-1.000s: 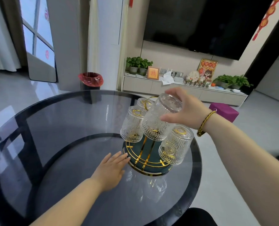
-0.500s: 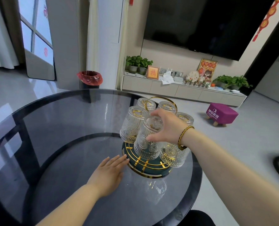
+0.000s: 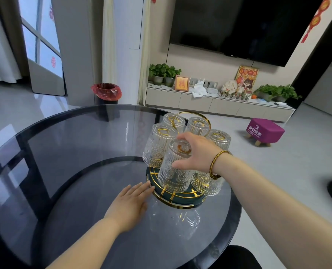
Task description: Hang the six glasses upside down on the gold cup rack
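The gold cup rack [image 3: 180, 199] has a dark green round base and a gold ring handle, and stands on the round glass table [image 3: 79, 152]. Several ribbed clear glasses hang on it upside down, among them a left glass [image 3: 157, 146] and a front-right glass [image 3: 208, 184]. My right hand [image 3: 198, 152] wraps the front glass [image 3: 174, 173], thumb against its side and fingers over its upturned bottom; this glass sits low on the rack. Palm down, my left hand [image 3: 130, 204] lies flat on the table, its fingertips at the rack's base.
The rack is near the table's right edge. On the floor beyond are a purple stool [image 3: 265, 131], a bin with a red liner [image 3: 107, 92] and a long low cabinet [image 3: 209, 104] with plants under a wall television.
My right hand has carried the front glass down from above the rack onto its front prong. My left hand has stayed on the table by the base.
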Demonstrator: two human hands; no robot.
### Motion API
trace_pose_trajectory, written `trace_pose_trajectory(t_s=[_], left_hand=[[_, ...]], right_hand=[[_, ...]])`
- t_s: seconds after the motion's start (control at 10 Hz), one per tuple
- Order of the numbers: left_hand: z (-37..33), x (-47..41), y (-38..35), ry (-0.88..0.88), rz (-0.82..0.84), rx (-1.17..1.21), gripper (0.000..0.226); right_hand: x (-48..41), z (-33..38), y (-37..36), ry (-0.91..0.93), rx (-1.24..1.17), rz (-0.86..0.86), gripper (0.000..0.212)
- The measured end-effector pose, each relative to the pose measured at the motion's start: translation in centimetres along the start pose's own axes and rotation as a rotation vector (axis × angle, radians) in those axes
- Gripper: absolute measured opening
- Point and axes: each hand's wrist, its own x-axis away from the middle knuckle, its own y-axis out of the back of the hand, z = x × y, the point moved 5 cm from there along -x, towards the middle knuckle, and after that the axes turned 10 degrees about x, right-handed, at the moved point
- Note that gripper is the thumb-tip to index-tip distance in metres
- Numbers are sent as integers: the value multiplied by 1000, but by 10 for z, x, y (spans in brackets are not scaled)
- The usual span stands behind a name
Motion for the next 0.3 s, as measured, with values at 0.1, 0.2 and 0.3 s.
trace_pose_trajectory(t_s=[0.1,0.2,0.3], left_hand=[[-1,1,1,3,-37,18,48],[-6,6,10,34,-152,118,42],[-5,16,23,81,-318,256,35]], right_hand=[[1,1,-2,16,23,-4,76],[3,-2,0,-10,37,1,82],[10,0,7,-7,39,-164,79]])
